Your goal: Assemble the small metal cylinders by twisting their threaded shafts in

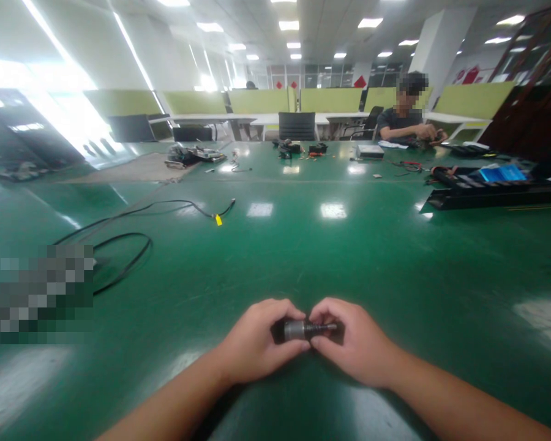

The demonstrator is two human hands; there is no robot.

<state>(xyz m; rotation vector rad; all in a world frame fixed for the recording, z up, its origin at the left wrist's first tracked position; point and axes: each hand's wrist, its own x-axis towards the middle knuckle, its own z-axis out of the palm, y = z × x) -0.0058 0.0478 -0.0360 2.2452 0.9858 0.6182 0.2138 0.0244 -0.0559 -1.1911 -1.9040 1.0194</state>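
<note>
A short black-and-silver cylindrical part lies sideways between my hands, close to the table's near side. It has a wide silver body, a ridged black neck and a thin metal tip pointing right; its exact kind is unclear. My left hand curls around the wide end, thumb below and fingers above. Around the neck and tip, my right hand has thumb and fingers closed in. The two hands' fingertips nearly meet at the middle of the part. My left palm hides its far left end.
The green table is glossy. A black cable with a yellow tag curves at left, near a blurred-out object. Loose parts lie along the back. A black tray-like frame sits at right; a person works behind.
</note>
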